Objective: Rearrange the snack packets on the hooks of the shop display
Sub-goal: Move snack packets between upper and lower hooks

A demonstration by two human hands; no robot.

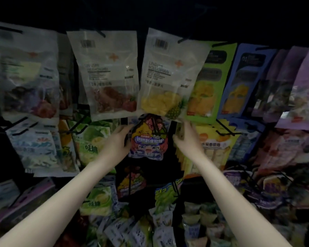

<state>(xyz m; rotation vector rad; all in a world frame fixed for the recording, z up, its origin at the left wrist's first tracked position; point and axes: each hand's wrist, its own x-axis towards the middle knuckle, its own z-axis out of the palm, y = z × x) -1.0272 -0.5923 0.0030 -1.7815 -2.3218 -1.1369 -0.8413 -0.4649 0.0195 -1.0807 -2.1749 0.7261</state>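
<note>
A: Cartoon-printed packet [147,138], centre of display, middle row, below tilted pineapple packet [169,75].
B: Left hand [114,141]?
A: At packet's left edge, fingers curled round it near the top corner.
B: Right hand [186,138]?
A: Raised just right of the packet, fingers bent at the front of a yellow packet row [212,148]; grasp not clear, cannot tell.
B: Surroundings?
A: Red-fruit packet [107,75] left of pineapple one; green packet [209,82] and blue packet [243,81] to the right; black hooks [225,129] projecting forward.
</note>
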